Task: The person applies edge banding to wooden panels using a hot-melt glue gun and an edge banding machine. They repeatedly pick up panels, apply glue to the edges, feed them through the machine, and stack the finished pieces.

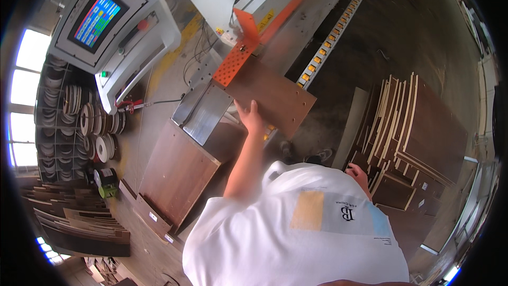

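A flat brown board point(280, 97) with small holes near its right end lies at the machine's orange perforated guide plate point(233, 66). My left hand point(251, 119) is at the board's near edge, thumb up and a finger reaching along the edge; the other fingers are partly hidden. Just left of it is a shiny metal plate point(203, 114) on the machine. My right hand point(360, 176) hangs low beside my white shirt, partly covered by it. Its fingers are curled in with nothing visible in them, close to a stack of brown boards point(436, 132).
A control panel with a lit screen point(98, 19) stands at upper left. A conveyor rail with yellow blocks point(324, 48) runs to the upper right. A large brown panel point(177, 169) stands on the left, with edging-tape rolls point(105, 148) beyond. More boards point(79, 222) lie at lower left.
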A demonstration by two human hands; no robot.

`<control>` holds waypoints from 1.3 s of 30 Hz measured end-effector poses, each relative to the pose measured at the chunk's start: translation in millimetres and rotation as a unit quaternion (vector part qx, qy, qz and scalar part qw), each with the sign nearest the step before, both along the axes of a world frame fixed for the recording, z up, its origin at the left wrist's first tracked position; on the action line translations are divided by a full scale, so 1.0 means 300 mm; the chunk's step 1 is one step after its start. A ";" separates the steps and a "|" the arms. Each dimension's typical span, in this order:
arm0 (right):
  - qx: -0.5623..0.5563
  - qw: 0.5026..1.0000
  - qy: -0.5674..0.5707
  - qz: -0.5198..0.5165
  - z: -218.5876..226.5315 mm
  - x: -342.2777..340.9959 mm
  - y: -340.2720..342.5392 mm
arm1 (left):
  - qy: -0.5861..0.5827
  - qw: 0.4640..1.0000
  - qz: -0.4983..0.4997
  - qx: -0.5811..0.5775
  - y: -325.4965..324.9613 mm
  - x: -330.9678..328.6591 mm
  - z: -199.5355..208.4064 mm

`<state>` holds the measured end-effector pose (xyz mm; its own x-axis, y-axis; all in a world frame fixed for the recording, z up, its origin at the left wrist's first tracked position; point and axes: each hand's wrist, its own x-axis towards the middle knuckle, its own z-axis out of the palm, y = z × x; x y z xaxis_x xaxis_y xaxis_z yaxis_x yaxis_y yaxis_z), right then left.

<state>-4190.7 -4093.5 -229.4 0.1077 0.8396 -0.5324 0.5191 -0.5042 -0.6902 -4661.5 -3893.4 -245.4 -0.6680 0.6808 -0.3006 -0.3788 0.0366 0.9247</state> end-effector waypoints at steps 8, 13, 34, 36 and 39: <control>0.013 0.998 -0.008 -0.054 -0.066 0.068 -0.152 | -0.017 0.999 -0.014 0.049 0.292 0.148 -0.019; -0.007 0.994 -0.006 -0.112 -0.019 0.131 -0.206 | -0.088 0.994 -0.031 -0.065 0.398 0.289 0.120; 0.218 0.629 0.196 -0.721 -0.116 0.895 -0.264 | -0.062 0.798 -0.590 -0.108 0.040 0.529 -0.206; 0.228 0.565 0.224 -0.760 -0.147 1.017 -0.221 | -0.121 0.734 -0.650 -0.155 -0.033 0.465 -0.324; 0.250 0.464 0.286 -0.801 -0.153 1.163 -0.220 | 0.200 0.626 -0.735 -0.165 -0.134 0.474 -0.323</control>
<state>-3841.7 -4159.4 -275.3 0.7672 -0.0395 -0.6402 -0.5841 0.3693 -0.7228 -4519.2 -3933.7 -342.3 0.5416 0.5933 -0.5955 0.5477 0.2883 0.7854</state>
